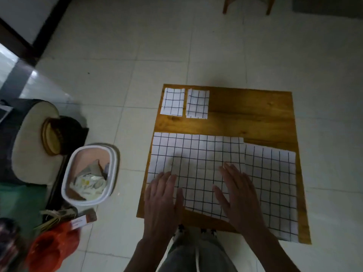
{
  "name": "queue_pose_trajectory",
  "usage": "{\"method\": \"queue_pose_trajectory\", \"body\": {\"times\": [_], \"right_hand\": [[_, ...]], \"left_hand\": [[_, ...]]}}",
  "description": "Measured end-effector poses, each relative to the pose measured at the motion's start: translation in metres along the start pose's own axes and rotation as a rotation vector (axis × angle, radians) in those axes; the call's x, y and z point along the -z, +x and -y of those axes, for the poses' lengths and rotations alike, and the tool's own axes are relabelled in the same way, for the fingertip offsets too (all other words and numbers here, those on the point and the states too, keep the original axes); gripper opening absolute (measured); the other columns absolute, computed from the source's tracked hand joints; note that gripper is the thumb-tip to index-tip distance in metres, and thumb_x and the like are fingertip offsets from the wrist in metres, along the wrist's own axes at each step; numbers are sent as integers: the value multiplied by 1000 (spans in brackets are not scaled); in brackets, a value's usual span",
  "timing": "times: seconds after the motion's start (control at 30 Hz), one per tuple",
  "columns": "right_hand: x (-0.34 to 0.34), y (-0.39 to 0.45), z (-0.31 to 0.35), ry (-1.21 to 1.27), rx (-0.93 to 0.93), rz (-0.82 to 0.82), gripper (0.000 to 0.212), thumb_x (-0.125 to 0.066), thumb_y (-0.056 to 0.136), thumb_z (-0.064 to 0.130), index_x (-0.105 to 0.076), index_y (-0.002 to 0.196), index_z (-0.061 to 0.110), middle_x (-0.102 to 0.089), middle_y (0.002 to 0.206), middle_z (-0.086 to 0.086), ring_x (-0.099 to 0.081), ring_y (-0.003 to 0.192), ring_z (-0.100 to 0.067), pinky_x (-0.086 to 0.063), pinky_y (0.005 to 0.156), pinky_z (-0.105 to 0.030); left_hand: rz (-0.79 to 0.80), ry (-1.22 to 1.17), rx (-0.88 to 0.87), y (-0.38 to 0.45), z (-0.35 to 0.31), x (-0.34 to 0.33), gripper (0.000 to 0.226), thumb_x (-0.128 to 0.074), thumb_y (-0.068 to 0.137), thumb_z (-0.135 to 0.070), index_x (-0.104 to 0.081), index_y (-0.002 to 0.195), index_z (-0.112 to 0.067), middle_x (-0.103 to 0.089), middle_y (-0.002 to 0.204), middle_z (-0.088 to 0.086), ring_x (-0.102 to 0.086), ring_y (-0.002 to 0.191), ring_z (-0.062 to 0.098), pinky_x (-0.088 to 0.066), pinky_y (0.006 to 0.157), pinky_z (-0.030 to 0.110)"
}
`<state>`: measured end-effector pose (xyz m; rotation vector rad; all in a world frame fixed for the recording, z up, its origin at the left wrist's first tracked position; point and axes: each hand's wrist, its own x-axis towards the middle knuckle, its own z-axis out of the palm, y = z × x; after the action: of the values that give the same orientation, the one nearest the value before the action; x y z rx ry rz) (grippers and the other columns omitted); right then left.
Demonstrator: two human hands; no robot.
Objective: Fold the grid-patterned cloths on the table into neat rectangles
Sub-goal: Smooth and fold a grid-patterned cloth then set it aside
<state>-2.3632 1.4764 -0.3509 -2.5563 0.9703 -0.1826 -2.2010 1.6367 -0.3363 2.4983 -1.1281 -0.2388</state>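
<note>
A large white cloth with a black grid (198, 154) lies spread flat on the near left part of the wooden table (255, 118). It overlaps a second spread grid cloth (275, 183) at the near right. My left hand (163, 197) rests flat on the large cloth's near left edge, fingers apart. On the same cloth, close to where the two overlap, my right hand (239, 195) lies flat with fingers spread. Two small folded grid rectangles (173, 102) (197, 103) sit side by side at the table's far left corner.
A white bin with rubbish (88, 174) stands on the tiled floor left of the table. Beyond it are a round cushioned stool (29, 142), an orange bag (51, 246) and clutter. Chair legs (247, 5) show at the far top.
</note>
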Motion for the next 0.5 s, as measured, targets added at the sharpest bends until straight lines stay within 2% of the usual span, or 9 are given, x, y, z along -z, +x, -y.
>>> {"method": "queue_pose_trajectory", "body": {"times": [0.2, 0.33, 0.5], "right_hand": [[-69, 18, -30, -95, -40, 63, 61, -30, 107, 55, -39, 156, 19, -39, 163, -5, -28, 154, -20, -24, 124, -45], [-102, 30, -46, -102, -63, 69, 60, -27, 108, 55, -34, 157, 22, -39, 163, -1, -26, 154, -16, -22, 124, -44], [-137, 42, -69, -159, -8, 42, 57, -35, 104, 50, -43, 152, 21, -47, 156, 0, -42, 146, -18, -19, 124, -43]], "left_hand": [[45, 9, -111, 40, 33, -73, 49, -42, 103, -43, -61, 139, -15, -63, 142, 7, -54, 138, 28, -40, 113, 42], [54, -17, -163, 64, 58, -119, 50, -42, 104, -40, -56, 143, -12, -61, 143, 10, -49, 139, 27, -43, 114, 46], [44, -4, -274, 86, 91, -169, 47, -44, 105, -36, -56, 144, -12, -59, 145, 9, -46, 142, 24, -42, 115, 45]]}}
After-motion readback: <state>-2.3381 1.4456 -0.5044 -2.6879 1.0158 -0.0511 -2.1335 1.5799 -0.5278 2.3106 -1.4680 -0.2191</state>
